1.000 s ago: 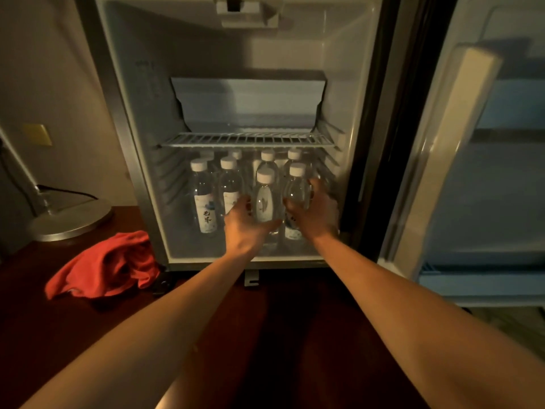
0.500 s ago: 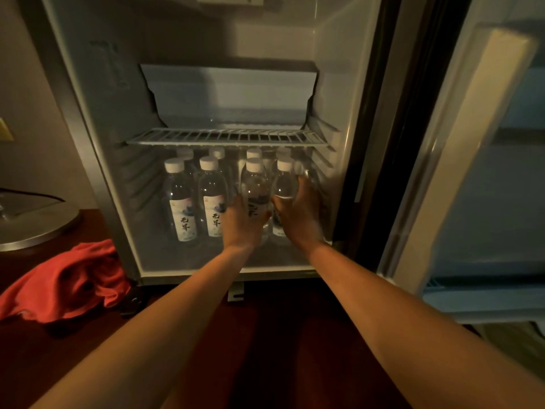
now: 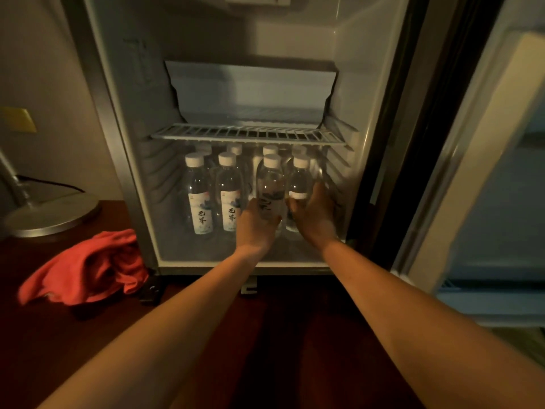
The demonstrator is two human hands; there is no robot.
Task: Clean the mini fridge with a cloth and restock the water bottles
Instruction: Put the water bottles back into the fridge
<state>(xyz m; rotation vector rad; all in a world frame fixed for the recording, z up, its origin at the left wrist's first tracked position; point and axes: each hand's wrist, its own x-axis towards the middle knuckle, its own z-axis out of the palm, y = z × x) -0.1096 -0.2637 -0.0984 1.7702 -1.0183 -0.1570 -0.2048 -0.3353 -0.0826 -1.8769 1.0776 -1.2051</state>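
Note:
The mini fridge (image 3: 354, 84) stands open with several clear water bottles with white caps on its floor, under a wire shelf (image 3: 247, 132). My left hand (image 3: 255, 224) grips the lower part of the third front bottle (image 3: 271, 184). My right hand (image 3: 314, 215) grips the rightmost front bottle (image 3: 300, 180) beside it. Two more front bottles (image 3: 199, 196) stand to the left, untouched, with another row behind. A red cloth (image 3: 85, 268) lies crumpled on the dark wooden surface left of the fridge.
The fridge door (image 3: 483, 172) hangs open to the right. A lamp with a round metal base (image 3: 50, 215) stands on the wooden top (image 3: 44, 335) at the left, a cable behind it. A yellow wall plate (image 3: 19, 119) is on the left wall.
Both hands stay on the two right front bottles, which have been pushed slightly deeper into the fridge. The view has shifted a little.

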